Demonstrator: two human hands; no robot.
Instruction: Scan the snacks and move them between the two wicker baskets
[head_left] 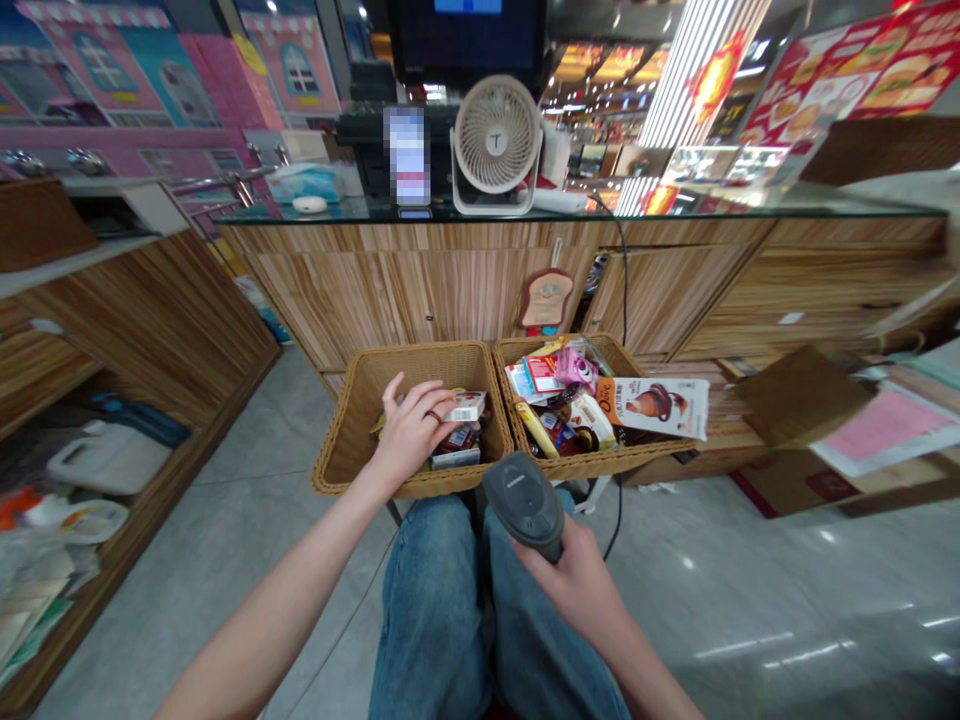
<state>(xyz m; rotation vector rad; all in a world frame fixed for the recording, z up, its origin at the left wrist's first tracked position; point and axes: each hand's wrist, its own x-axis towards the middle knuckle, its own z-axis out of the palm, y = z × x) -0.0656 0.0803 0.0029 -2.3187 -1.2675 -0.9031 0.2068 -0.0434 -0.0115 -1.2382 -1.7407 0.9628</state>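
My left hand (411,420) is over the left wicker basket (360,400), its fingers touching a small white box (466,406) above several packets. Below that box, a dark packet (459,438) and another pale box (456,458) lie in the basket. A dark grey barcode scanner (521,500) is held in my right hand (581,560), above my right knee. The right wicker basket (510,400) is full of snack packets, with a white and orange Dove packet (652,405) lying across its right rim.
Behind the baskets stands a wooden counter (375,290) with a fan (496,140), a screen (469,40) and a lit phone (407,158). A black cable (625,270) hangs down beside the right basket. Cardboard boxes (795,480) stand at the right, shelves (142,350) at the left.
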